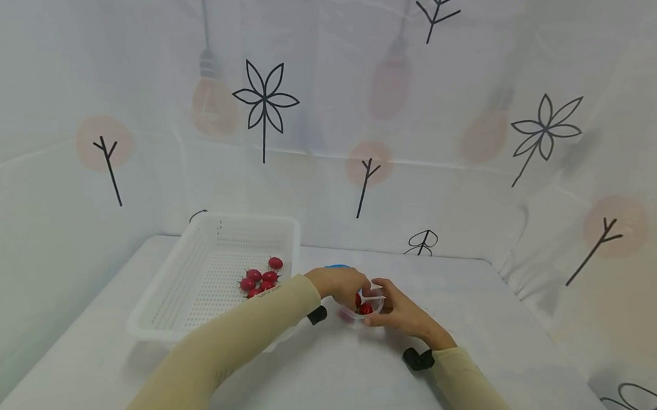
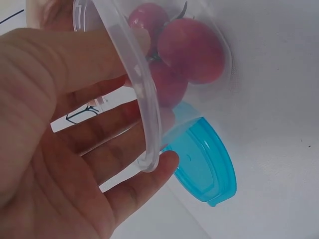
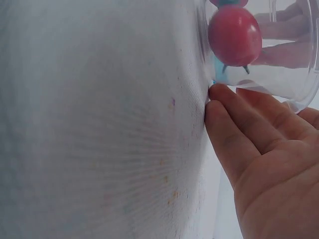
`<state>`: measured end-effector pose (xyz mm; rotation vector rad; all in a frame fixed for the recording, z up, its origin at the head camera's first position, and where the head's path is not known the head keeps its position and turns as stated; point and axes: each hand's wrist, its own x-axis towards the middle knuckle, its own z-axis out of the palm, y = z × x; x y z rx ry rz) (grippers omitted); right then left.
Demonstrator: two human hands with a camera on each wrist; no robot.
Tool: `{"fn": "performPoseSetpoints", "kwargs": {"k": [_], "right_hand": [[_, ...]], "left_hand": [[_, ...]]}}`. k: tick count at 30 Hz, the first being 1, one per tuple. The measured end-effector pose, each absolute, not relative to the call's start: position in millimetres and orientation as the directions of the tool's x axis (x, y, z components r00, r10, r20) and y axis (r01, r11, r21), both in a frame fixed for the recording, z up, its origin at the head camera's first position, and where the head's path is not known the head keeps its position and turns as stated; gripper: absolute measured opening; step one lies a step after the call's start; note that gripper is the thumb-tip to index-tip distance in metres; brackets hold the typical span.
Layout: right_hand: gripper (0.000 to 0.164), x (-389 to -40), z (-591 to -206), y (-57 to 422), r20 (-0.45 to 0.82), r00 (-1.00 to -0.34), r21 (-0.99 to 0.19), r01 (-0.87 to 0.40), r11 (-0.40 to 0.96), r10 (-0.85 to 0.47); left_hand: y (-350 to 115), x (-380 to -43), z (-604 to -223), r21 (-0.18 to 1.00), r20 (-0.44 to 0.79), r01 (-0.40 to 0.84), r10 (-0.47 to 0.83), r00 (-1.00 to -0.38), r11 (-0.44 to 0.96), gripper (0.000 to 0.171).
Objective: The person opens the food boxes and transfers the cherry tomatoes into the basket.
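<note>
A small clear plastic container with red cherry tomatoes in it stands on the table. My left hand reaches over its rim from the left. In the left wrist view, the left thumb and index finger pinch at a cherry tomato inside, close to a larger one; the little finger stays outside the rim. My right hand holds the container from the right, thumb in front and fingers behind. In the right wrist view, right fingertips rest low against the container's wall, at the tabletop.
Left of the container stands a white perforated basket with several cherry tomatoes on its right side. A blue lid lies behind the container, mostly hidden in the head view. Patterned white cloth encloses the table's back and sides.
</note>
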<state>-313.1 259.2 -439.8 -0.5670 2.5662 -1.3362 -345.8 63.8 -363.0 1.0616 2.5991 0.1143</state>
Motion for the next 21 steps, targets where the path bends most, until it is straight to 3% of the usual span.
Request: {"fn": "performPoseSetpoints", "kwargs": {"k": [7,15,21], "right_hand": [[0.089,-311.4,-439.4,258.2,0.001,-0.915,-0.817,-0.234,0.528,-0.404],[0.092,-311.6,-439.0,259.2,-0.011,-0.927,-0.806,-0.214,0.551,-0.376],[0.093,-311.5,-438.5,259.5,-0.02,-0.924,-0.811,-0.208,0.546,-0.382]], "left_hand": [[65.2,-345.0,-362.0,0.188,-0.274,0.667,0.69,-0.67,0.721,0.033],[69.4,-345.2,-363.2,0.133,-0.281,0.685,0.69,-0.667,0.717,0.036],[72.4,-343.2,-363.6,0.105,-0.29,0.679,0.676,-0.678,0.726,0.024]]}}
